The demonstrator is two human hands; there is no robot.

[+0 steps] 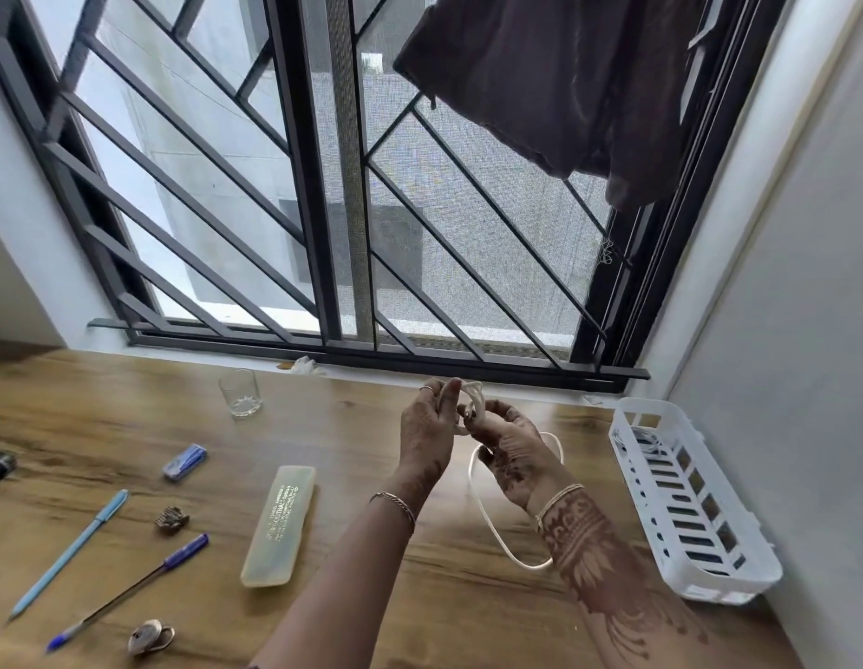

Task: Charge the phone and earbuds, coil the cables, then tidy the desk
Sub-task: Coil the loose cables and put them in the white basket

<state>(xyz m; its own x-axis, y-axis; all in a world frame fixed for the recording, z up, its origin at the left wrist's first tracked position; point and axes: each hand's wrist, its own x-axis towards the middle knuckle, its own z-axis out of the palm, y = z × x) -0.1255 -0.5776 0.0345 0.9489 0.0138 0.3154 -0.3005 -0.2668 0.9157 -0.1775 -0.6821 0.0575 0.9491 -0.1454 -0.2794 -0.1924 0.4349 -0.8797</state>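
Above the wooden desk [347, 451] both my hands hold a white cable [487, 514]. My left hand [427, 427] pinches small loops of it at the top. My right hand [509, 451] grips the cable just below. A long loose loop hangs from my right hand down toward the desk. A white slotted basket [738, 567] stands at the right edge with a coiled white cable inside its far end. No phone or earbuds can be made out.
On the desk lie a glass [240, 393], a blue eraser packet [184, 462], a translucent pencil case [280, 523], a light blue pen [70, 552], a purple pen [130, 591], two small metal trinkets and dark objects at the left edge. Window grille stands behind.
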